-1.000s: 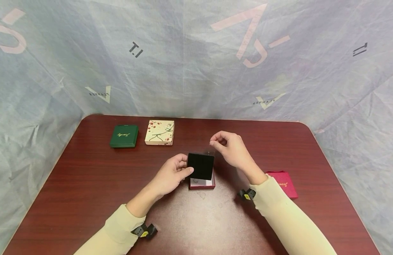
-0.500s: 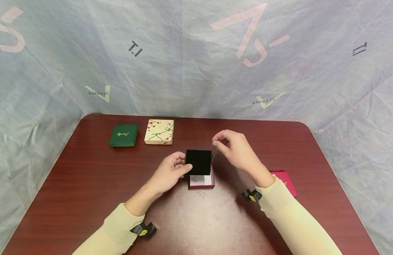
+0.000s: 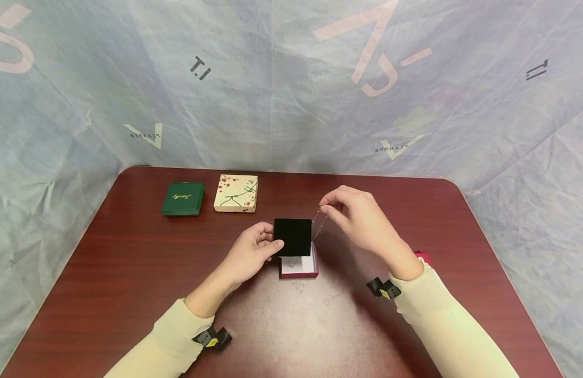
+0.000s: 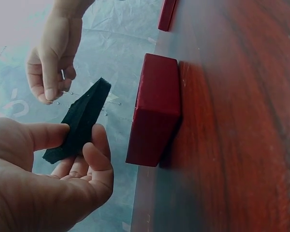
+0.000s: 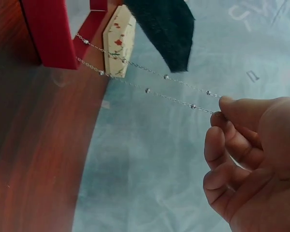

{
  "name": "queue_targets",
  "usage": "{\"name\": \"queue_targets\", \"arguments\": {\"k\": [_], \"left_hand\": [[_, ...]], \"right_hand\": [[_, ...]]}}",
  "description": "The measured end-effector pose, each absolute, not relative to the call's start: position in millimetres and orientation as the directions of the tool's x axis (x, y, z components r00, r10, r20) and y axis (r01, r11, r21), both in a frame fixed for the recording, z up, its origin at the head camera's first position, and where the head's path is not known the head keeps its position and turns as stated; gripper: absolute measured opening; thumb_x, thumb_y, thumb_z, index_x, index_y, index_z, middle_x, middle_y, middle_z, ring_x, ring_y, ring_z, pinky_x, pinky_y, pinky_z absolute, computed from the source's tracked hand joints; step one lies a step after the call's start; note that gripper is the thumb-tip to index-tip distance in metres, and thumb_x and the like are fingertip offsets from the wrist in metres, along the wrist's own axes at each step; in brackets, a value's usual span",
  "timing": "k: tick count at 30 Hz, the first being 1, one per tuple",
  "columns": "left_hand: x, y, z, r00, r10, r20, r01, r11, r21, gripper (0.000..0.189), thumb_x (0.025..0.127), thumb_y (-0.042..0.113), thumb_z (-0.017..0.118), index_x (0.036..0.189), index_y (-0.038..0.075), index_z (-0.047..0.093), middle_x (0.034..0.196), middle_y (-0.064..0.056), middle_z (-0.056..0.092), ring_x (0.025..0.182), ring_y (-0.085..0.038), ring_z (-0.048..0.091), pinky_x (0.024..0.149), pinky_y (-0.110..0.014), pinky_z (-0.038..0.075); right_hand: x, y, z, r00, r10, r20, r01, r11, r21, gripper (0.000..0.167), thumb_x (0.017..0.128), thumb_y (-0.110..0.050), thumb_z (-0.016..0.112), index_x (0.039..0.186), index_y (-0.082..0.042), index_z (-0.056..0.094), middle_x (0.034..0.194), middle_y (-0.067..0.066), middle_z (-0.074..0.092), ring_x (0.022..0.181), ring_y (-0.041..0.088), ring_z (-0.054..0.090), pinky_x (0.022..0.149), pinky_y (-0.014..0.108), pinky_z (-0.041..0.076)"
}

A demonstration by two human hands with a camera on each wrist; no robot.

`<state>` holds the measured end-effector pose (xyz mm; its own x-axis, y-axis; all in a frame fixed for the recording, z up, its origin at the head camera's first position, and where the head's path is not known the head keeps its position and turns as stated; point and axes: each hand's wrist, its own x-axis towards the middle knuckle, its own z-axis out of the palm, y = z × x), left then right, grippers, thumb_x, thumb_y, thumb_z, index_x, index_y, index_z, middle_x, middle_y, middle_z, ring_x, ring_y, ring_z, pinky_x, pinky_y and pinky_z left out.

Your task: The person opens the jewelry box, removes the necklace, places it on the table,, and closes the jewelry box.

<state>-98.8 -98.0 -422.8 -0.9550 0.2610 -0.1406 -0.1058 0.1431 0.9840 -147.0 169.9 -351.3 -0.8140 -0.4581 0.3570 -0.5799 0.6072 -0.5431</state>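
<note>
My left hand [image 3: 249, 254] pinches a square black foam pad [image 3: 292, 237] between thumb and fingers, above an open red jewelry box [image 3: 299, 274]. In the left wrist view the pad [image 4: 84, 123] is tilted beside the box [image 4: 157, 96]. My right hand [image 3: 362, 218] pinches a thin silver chain necklace [image 3: 321, 226] with thumb and forefinger. The right wrist view shows two strands of the necklace [image 5: 147, 91], dotted with small beads, running from the fingertips down to the box [image 5: 50, 34]. The far part of the necklace is hidden at the box.
At the back left of the table [image 3: 145, 273] are a closed green jewelry box [image 3: 183, 198] and a cream floral box [image 3: 236, 193]. A red lid [image 3: 422, 257] lies at the right, mostly covered by the right sleeve [image 3: 443, 310]. A printed cloth [image 3: 272, 89] hangs behind.
My right hand has moved right and slightly up, drawing out more of the necklace. The foam pad has shifted slightly up and left in my left hand. The right sleeve now covers more of the red lid.
</note>
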Motion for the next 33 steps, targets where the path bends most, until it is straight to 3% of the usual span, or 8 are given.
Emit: {"name": "queue_targets", "arguments": {"k": [7,18,33], "left_hand": [[-99,-99,-423,-0.954,0.267,-0.134,-0.097,0.146,0.984,0.024,0.101,0.003,0.067,0.122,-0.005,0.058,0.102,-0.01,0.062,0.085,-0.017,0.063,0.074,-0.031,0.054],[-99,-98,-424,-0.958,0.245,-0.146,-0.111,0.153,0.982,0.023,0.1,0.004,0.069,0.119,-0.003,0.06,0.103,-0.011,0.064,0.088,-0.024,0.064,0.075,-0.035,0.055],[-99,-98,-424,-0.958,0.236,-0.164,-0.128,0.161,0.979,0.023,0.1,0.005,0.069,0.119,-0.003,0.06,0.104,-0.01,0.064,0.088,-0.022,0.064,0.076,-0.034,0.054]], "right_hand": [[-140,177,-335,-0.786,-0.472,0.399,-0.618,0.599,-0.509,0.007,0.097,-0.007,0.078,0.101,-0.013,0.078,0.096,-0.009,0.07,0.082,0.009,0.059,0.073,0.032,0.05],[-131,191,-314,-0.749,-0.456,0.482,-0.659,0.591,-0.465,0.017,0.092,-0.002,0.081,0.099,-0.017,0.078,0.089,-0.013,0.066,0.073,0.008,0.053,0.065,0.024,0.044],[-127,211,-293,-0.72,-0.42,0.552,-0.672,0.62,-0.405,0.022,0.089,0.001,0.084,0.098,-0.019,0.079,0.084,-0.015,0.063,0.066,0.006,0.049,0.061,0.019,0.038]]}}
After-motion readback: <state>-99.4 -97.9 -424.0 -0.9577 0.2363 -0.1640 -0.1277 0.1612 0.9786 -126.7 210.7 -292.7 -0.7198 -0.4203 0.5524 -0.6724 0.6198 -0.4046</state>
